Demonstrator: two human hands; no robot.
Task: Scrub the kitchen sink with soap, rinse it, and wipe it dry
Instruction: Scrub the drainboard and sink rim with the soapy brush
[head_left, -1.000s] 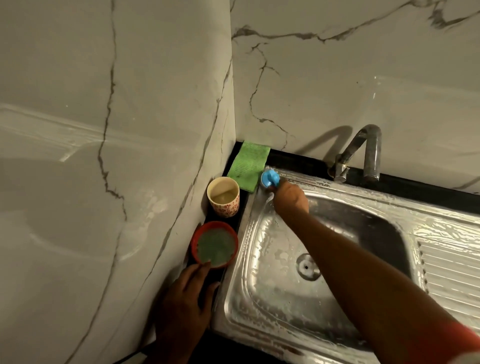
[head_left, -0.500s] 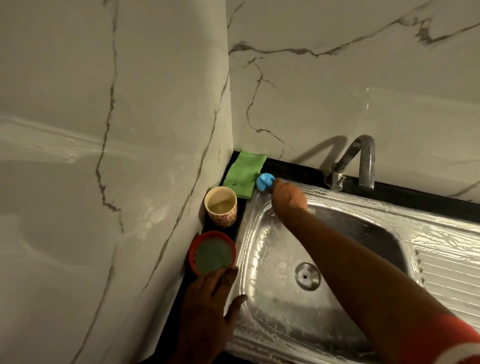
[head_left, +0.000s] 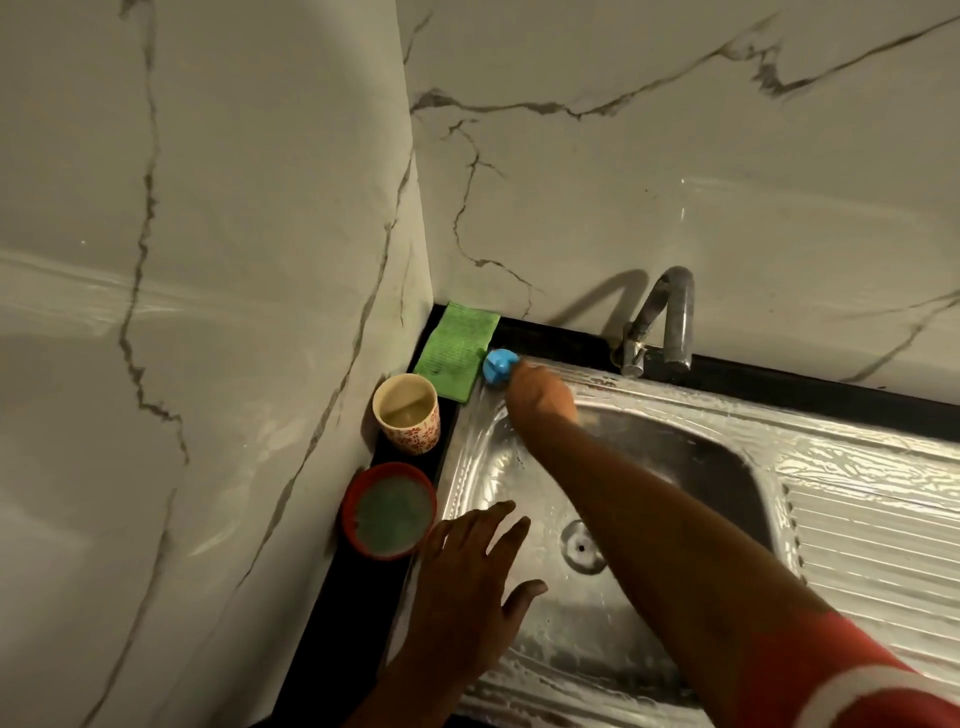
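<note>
The steel sink (head_left: 675, 410) is wet and streaked with suds, its drain (head_left: 582, 545) partly behind my forearm. My right hand (head_left: 540, 392) is closed around a blue scrubber (head_left: 497, 366) pressed on the sink's back-left rim corner. My left hand (head_left: 467, 587) hovers or rests flat over the sink's front-left rim, fingers spread, holding nothing. A green cloth (head_left: 460, 348) lies in the wall corner just left of the scrubber.
A patterned cup (head_left: 408, 415) with cloudy liquid and a red bowl (head_left: 387, 512) of greenish soap sit on the black counter strip left of the sink. The tap (head_left: 660, 322) stands behind the basin. Marble walls close the left and back. The ribbed drainboard (head_left: 872, 535) lies right.
My left hand has moved right from the counter beside the red bowl onto the sink's front-left rim. My right hand stays with the scrubber at the back-left corner.
</note>
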